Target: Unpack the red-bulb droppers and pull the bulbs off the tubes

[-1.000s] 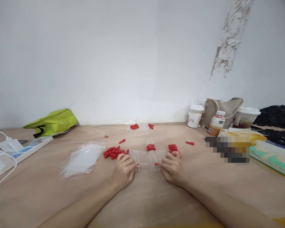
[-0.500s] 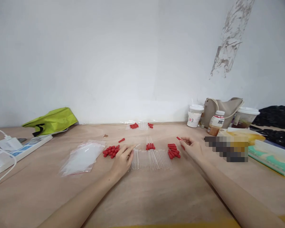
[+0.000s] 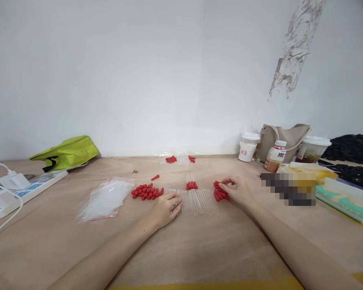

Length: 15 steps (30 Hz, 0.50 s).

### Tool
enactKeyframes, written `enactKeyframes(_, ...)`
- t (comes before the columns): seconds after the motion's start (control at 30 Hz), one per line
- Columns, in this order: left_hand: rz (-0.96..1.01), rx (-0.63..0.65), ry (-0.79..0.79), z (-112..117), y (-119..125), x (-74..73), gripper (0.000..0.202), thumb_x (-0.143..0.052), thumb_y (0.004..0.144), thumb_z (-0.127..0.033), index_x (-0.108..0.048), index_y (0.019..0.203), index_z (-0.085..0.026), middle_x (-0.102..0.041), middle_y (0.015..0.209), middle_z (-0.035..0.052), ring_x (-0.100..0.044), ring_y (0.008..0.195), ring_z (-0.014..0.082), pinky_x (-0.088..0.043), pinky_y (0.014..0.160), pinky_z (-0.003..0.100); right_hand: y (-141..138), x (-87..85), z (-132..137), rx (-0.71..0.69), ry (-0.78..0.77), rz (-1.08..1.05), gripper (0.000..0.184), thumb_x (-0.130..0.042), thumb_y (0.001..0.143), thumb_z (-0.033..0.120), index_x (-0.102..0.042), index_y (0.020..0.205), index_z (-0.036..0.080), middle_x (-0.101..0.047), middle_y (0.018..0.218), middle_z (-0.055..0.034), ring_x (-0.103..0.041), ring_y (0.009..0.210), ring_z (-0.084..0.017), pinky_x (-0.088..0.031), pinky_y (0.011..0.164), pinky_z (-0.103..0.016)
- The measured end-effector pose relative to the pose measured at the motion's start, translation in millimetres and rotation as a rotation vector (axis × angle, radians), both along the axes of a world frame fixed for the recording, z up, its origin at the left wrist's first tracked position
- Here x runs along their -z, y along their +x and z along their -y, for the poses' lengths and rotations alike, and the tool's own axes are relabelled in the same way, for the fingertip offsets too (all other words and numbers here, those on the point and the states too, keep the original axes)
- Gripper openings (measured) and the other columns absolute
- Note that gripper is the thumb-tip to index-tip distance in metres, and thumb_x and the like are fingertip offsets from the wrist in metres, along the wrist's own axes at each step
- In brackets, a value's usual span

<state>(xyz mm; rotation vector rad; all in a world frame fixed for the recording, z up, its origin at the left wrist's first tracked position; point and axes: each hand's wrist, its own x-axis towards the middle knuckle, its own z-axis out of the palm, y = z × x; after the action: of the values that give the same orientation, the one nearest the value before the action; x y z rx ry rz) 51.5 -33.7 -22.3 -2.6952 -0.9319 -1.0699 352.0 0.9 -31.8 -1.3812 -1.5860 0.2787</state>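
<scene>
My left hand (image 3: 167,208) lies over the left end of a row of clear thin dropper tubes (image 3: 199,202), its fingers curled and pressed onto a tube there. Red rubber dropper bulbs (image 3: 145,191) are bunched just beyond that hand on the left. At the row's right end, my right hand (image 3: 236,190) pinches at a smaller pile of red bulbs (image 3: 220,194), thumb and forefinger closed on one. Several tubes with red bulbs (image 3: 191,185) on their ends lie above the row. A single red bulb (image 3: 155,177) rests apart, farther back.
Clear zip bags (image 3: 109,199) lie left. A bag with red bulbs (image 3: 171,159) and tubes sits by the wall. A power strip (image 3: 33,191) and green pouch (image 3: 69,153) are far left. A cup (image 3: 248,147), drink bottle (image 3: 275,156) and grey bag (image 3: 287,139) stand right.
My left hand has come down and toward me onto the tubes, and a loose tube no longer sticks out of it. My right hand has moved left onto the bulb pile.
</scene>
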Motion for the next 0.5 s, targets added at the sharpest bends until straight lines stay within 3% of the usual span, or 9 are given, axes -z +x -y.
enactKeyframes(0.1,-0.016,-0.001,-0.032,2.8,-0.2,-0.7,0.016,-0.049,0.081,-0.021,-0.064,0.087,-0.017,-0.061,0.083,0.0048,-0.057,0.074,0.0133,-0.047,0.069,0.024,-4.4,-10.8,13.1,0.012,0.022,0.235,0.022,-0.055,0.069,0.041,-0.064,0.069,0.021,-0.064,0.069,-0.0025,-0.055,0.073,-0.018,-0.037,0.071,-0.032)
enactKeyframes(0.27,-0.029,-0.005,-0.046,4.2,-0.6,-1.3,0.024,-0.055,0.079,-0.037,-0.065,0.087,-0.017,-0.059,0.08,0.0051,-0.055,0.072,0.0142,-0.047,0.067,0.026,-10.0,-17.8,22.7,0.066,-0.003,0.399,0.02,-0.053,0.069,0.04,-0.064,0.068,0.023,-0.062,0.064,-0.0004,-0.052,0.073,-0.018,-0.031,0.073,-0.033)
enactKeyframes(0.43,-0.022,-0.017,-0.082,1.0,-2.0,2.5,0.04,-0.06,0.069,-0.051,-0.065,0.089,-0.016,-0.058,0.079,0.0049,-0.055,0.071,0.0149,-0.047,0.066,0.027,-5.5,-12.0,16.9,0.071,-0.022,0.374,0.027,-0.052,0.068,0.047,-0.064,0.07,0.023,-0.064,0.072,-0.0018,-0.053,0.076,-0.019,-0.032,0.073,-0.032)
enactKeyframes(0.5,-0.022,-0.023,-0.092,-0.7,-2.7,4.0,0.045,-0.062,0.065,-0.053,-0.065,0.089,-0.015,-0.058,0.08,0.0051,-0.055,0.072,0.0155,-0.047,0.066,0.027,3.7,-7.6,8.8,0.168,-0.045,0.28,0.029,-0.048,0.071,0.047,-0.064,0.077,0.022,-0.065,0.08,-0.0029,-0.055,0.076,-0.019,-0.035,0.071,-0.03)
